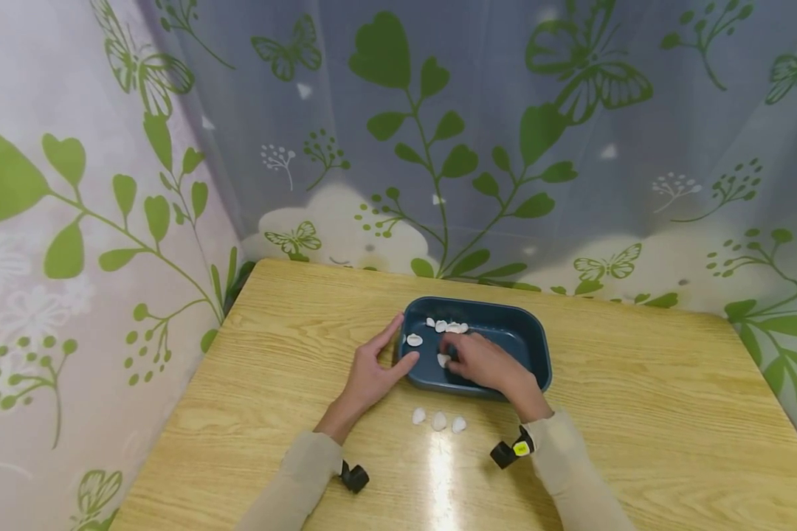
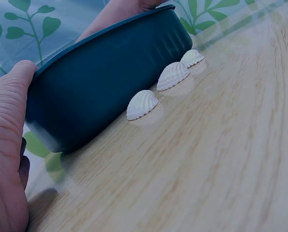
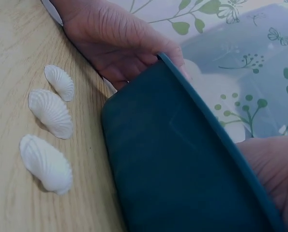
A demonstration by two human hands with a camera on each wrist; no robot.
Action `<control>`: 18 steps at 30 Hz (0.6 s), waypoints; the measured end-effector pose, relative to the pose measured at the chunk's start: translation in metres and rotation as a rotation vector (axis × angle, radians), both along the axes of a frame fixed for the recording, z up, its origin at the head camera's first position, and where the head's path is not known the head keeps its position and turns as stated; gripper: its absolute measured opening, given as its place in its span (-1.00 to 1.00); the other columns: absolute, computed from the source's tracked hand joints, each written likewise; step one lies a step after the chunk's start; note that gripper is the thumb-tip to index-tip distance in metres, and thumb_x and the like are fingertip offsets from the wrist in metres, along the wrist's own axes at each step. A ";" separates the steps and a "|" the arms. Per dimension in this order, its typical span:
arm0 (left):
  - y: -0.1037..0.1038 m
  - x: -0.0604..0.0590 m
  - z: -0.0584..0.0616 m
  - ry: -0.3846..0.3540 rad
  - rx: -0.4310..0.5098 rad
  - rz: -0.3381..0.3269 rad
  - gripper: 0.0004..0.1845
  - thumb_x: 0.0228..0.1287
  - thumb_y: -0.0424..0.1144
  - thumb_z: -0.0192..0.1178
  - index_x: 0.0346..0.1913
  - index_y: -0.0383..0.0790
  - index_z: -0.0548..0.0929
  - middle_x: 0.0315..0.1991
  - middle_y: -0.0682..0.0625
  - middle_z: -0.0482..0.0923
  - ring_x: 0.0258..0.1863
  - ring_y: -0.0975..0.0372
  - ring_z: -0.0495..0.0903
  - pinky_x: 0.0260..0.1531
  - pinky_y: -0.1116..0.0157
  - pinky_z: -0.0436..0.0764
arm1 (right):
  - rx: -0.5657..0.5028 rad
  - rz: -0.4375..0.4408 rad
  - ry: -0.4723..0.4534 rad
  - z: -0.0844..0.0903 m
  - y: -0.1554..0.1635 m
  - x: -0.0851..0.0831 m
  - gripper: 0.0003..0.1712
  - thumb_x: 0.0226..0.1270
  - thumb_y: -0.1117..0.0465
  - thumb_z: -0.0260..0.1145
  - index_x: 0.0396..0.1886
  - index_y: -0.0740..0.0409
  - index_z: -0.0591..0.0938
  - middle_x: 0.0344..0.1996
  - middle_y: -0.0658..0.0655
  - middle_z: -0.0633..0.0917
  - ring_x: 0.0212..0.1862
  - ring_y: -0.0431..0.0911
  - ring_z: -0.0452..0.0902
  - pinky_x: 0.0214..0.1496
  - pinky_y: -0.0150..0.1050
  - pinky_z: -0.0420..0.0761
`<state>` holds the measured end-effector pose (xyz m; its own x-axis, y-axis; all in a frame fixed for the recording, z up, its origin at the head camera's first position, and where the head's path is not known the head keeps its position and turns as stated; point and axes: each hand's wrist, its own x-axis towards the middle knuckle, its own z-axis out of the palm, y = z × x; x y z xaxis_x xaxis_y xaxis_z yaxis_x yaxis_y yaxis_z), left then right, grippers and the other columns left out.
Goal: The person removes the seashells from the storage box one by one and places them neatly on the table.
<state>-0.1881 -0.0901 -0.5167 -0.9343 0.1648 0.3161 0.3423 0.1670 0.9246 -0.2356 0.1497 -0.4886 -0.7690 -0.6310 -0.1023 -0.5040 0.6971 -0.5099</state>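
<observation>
Shell (image 1: 443,360) under right hand (image 1: 481,363) fingers

Pale wood-grain worktop (image 1: 637,413), rounded at the corners, with a bright streak of overhead light reflected near the front edge. Closed in on two sides by hanging curtains (image 1: 571,147): translucent, bluish-grey at the back, pinkish-white on the left. Printed all over with green leafy stems, heart-shaped leaves and outlined butterflies, plus faint white flowers and cloud shapes low down. Soft daylight glowing through the fabric. Meeting in a fold at the back left corner.
</observation>
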 end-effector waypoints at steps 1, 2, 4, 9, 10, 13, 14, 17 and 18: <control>0.000 0.000 0.000 -0.002 0.001 -0.001 -0.27 0.36 -0.33 0.42 0.52 -0.38 0.38 0.51 -0.22 0.36 0.54 0.04 0.30 0.55 0.12 0.28 | -0.017 0.004 -0.006 -0.002 0.001 0.000 -0.85 0.49 0.31 0.36 -0.02 0.14 0.65 -0.53 -0.08 0.56 -0.54 -0.23 0.39 -0.49 -0.34 0.43; 0.000 0.000 0.000 -0.004 0.001 -0.001 -0.27 0.36 -0.33 0.42 0.52 -0.38 0.38 0.51 -0.22 0.36 0.54 0.05 0.30 0.55 0.13 0.28 | -0.032 0.009 -0.010 -0.003 0.002 -0.001 -0.85 0.49 0.31 0.36 -0.01 0.15 0.65 -0.54 -0.08 0.54 -0.55 -0.23 0.38 -0.50 -0.34 0.42; 0.000 0.000 0.000 -0.006 0.003 -0.002 -0.27 0.36 -0.34 0.42 0.52 -0.37 0.38 0.51 -0.21 0.36 0.54 0.05 0.30 0.55 0.13 0.28 | -0.055 0.016 -0.018 -0.006 0.003 -0.002 -0.84 0.50 0.31 0.35 0.01 0.14 0.65 -0.56 -0.08 0.53 -0.56 -0.24 0.37 -0.50 -0.35 0.41; 0.001 0.000 0.000 0.002 -0.004 0.004 -0.28 0.35 -0.35 0.42 0.52 -0.38 0.40 0.50 -0.21 0.37 0.53 0.03 0.30 0.54 0.11 0.29 | -0.066 0.008 -0.026 -0.008 0.004 -0.003 -0.84 0.49 0.31 0.36 0.00 0.11 0.65 -0.60 -0.09 0.50 -0.58 -0.25 0.36 -0.52 -0.36 0.38; 0.001 0.000 0.001 0.003 -0.006 0.006 -0.28 0.35 -0.35 0.42 0.52 -0.38 0.40 0.50 -0.21 0.37 0.53 0.03 0.31 0.54 0.11 0.29 | -0.068 0.007 -0.027 -0.008 0.004 -0.003 -0.85 0.49 0.31 0.36 -0.01 0.11 0.65 -0.60 -0.08 0.50 -0.58 -0.25 0.36 -0.52 -0.36 0.38; 0.001 0.001 0.001 0.000 -0.009 0.007 -0.28 0.36 -0.34 0.42 0.52 -0.38 0.39 0.50 -0.21 0.37 0.53 0.04 0.31 0.54 0.14 0.29 | -0.068 0.001 -0.031 -0.007 0.004 -0.002 -0.85 0.48 0.31 0.37 -0.02 0.12 0.66 -0.61 -0.08 0.49 -0.58 -0.25 0.36 -0.52 -0.36 0.37; 0.000 0.001 0.002 -0.004 -0.008 0.006 -0.28 0.36 -0.34 0.42 0.52 -0.37 0.39 0.50 -0.21 0.37 0.53 0.05 0.31 0.54 0.15 0.29 | -0.072 0.001 -0.030 -0.007 0.004 -0.002 -0.85 0.47 0.31 0.37 -0.02 0.13 0.66 -0.61 -0.08 0.49 -0.58 -0.24 0.36 -0.52 -0.36 0.37; 0.000 0.001 0.002 -0.006 -0.006 0.002 -0.27 0.36 -0.33 0.41 0.52 -0.37 0.38 0.51 -0.21 0.36 0.54 0.05 0.30 0.54 0.16 0.28 | -0.077 -0.001 -0.031 -0.007 0.003 -0.002 -0.85 0.48 0.32 0.37 -0.03 0.12 0.65 -0.60 -0.07 0.50 -0.57 -0.24 0.36 -0.52 -0.36 0.38; 0.000 0.001 0.002 -0.005 -0.006 0.001 -0.27 0.36 -0.33 0.41 0.52 -0.38 0.38 0.51 -0.22 0.36 0.54 0.05 0.30 0.54 0.16 0.28 | -0.080 -0.002 -0.035 -0.008 0.003 -0.002 -0.85 0.48 0.32 0.36 -0.02 0.12 0.66 -0.59 -0.07 0.50 -0.57 -0.24 0.36 -0.51 -0.35 0.38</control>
